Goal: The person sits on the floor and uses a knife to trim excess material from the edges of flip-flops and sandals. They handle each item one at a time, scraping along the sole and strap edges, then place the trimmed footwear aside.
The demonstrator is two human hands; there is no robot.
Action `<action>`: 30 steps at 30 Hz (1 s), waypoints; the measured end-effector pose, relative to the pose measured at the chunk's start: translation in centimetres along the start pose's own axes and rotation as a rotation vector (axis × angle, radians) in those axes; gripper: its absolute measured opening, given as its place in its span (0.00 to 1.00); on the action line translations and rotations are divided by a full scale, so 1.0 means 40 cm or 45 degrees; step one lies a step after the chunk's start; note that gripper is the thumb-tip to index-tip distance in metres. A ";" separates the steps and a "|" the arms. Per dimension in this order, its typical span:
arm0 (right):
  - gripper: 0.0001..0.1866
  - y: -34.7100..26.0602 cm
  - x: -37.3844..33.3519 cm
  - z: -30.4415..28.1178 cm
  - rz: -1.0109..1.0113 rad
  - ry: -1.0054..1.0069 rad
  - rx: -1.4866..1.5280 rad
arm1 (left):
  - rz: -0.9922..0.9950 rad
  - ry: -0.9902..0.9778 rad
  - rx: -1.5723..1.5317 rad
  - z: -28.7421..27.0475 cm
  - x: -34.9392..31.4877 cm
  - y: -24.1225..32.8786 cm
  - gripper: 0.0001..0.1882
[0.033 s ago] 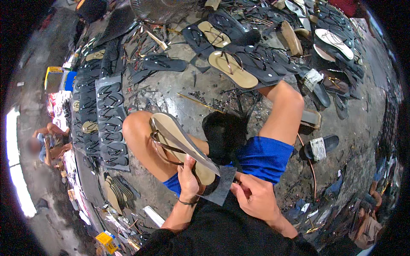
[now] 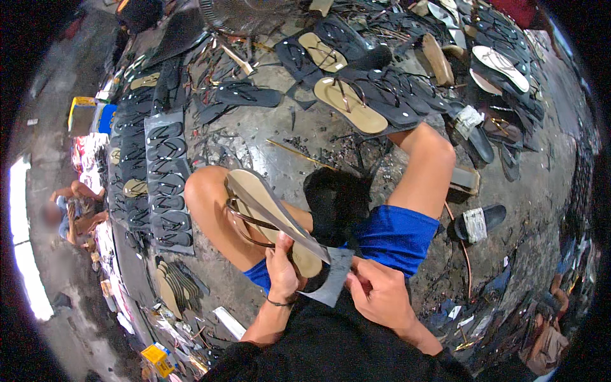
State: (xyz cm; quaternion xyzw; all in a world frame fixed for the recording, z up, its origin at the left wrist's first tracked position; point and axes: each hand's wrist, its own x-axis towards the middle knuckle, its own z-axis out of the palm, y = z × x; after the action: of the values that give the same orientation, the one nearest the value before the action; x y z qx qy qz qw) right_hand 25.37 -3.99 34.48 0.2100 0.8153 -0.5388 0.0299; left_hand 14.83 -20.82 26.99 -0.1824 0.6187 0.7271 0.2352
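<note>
Hardly anything has been moved since the earlier frame. A tan sandal is gripped near its heel by the left hand, at ten o'clock from the right hand, which is curled beside a grey sheet; whether anything is pinched there cannot be told.

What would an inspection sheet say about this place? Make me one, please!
Surface: grey floor, strewn with small dark bits.
Job's things: brown-strapped tan sandal; dark grey sheet by its heel end.
Clutter: rows of black sandals, a white sandal, a yellow box.
Hands: left hand holds the tan sandal; right hand is curled beside the sheet, its grip unclear.
Cables: one thin reddish line, maybe a cord.
Surroundings: a seated person at left, a fan grille at top.
</note>
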 end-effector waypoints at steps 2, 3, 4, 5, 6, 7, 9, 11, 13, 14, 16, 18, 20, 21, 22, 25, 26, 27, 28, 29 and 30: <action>0.13 0.007 0.051 0.035 -0.087 0.154 0.089 | 0.035 0.081 -0.002 0.004 -0.010 -0.009 0.22; 0.13 0.018 0.086 0.047 -0.037 0.217 0.221 | 0.039 -0.090 -0.205 0.010 0.002 0.005 0.25; 0.12 0.028 0.111 0.057 0.007 0.262 0.356 | -0.003 -0.034 -0.172 0.024 0.019 0.025 0.25; 0.13 0.042 0.128 0.052 0.000 0.292 0.352 | -0.005 0.016 -0.173 0.044 0.050 0.055 0.25; 0.15 0.056 0.142 0.045 0.114 0.278 0.444 | -0.082 0.123 -0.177 0.067 0.082 0.090 0.25; 0.15 0.072 0.149 0.032 0.115 0.279 0.526 | -0.127 0.186 -0.216 0.086 0.145 0.140 0.25; 0.17 0.104 0.155 0.000 0.123 0.309 0.539 | 0.002 0.167 -0.415 0.123 0.281 0.227 0.23; 0.17 0.131 0.151 -0.026 0.210 0.369 0.741 | 0.211 0.070 -0.708 0.161 0.406 0.266 0.30; 0.17 0.151 0.147 -0.040 0.387 0.465 0.825 | -0.010 0.247 -0.737 0.220 0.483 0.224 0.38; 0.17 0.158 0.145 -0.043 0.314 0.495 0.816 | -0.370 0.133 -0.620 0.265 0.492 0.161 0.39; 0.16 0.168 0.145 -0.041 0.371 0.540 0.771 | -0.681 -0.184 -0.325 0.374 0.501 0.033 0.41; 0.20 0.175 0.149 -0.036 0.391 0.554 0.895 | -0.501 -0.609 -0.369 0.479 0.513 -0.059 0.34; 0.21 0.180 0.153 -0.033 0.402 0.533 1.091 | -0.493 -0.534 -0.183 0.527 0.539 -0.075 0.27; 0.22 0.182 0.155 -0.031 0.436 0.497 1.125 | -0.417 -0.602 -0.099 0.533 0.557 -0.058 0.24; 0.21 0.184 0.160 -0.030 0.495 0.454 0.949 | -0.477 -0.584 -0.155 0.522 0.577 -0.027 0.19; 0.17 0.189 0.185 -0.021 0.408 0.378 0.568 | -0.420 -0.517 0.112 0.438 0.639 0.098 0.20; 0.16 0.190 0.199 -0.015 0.347 0.375 0.446 | -0.410 -0.497 0.253 0.411 0.657 0.137 0.20; 0.15 0.190 0.216 -0.007 0.287 0.364 0.321 | -0.411 -0.555 0.345 0.393 0.669 0.161 0.20; 0.16 0.192 0.232 0.001 0.308 0.325 0.350 | -0.369 -0.553 0.442 0.383 0.678 0.178 0.21; 0.18 0.194 0.250 0.008 0.325 0.291 0.377 | -0.322 -0.696 0.476 0.375 0.681 0.190 0.21; 0.19 0.195 0.268 0.015 0.343 0.259 0.402 | -0.363 -0.628 0.523 0.377 0.681 0.196 0.21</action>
State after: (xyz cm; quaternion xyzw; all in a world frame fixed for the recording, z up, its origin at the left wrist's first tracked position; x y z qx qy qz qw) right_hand 18.43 1.40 24.51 0.3721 0.6842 -0.6271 -0.0140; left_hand -11.65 -3.75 20.73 -0.0346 0.6449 0.5694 0.5087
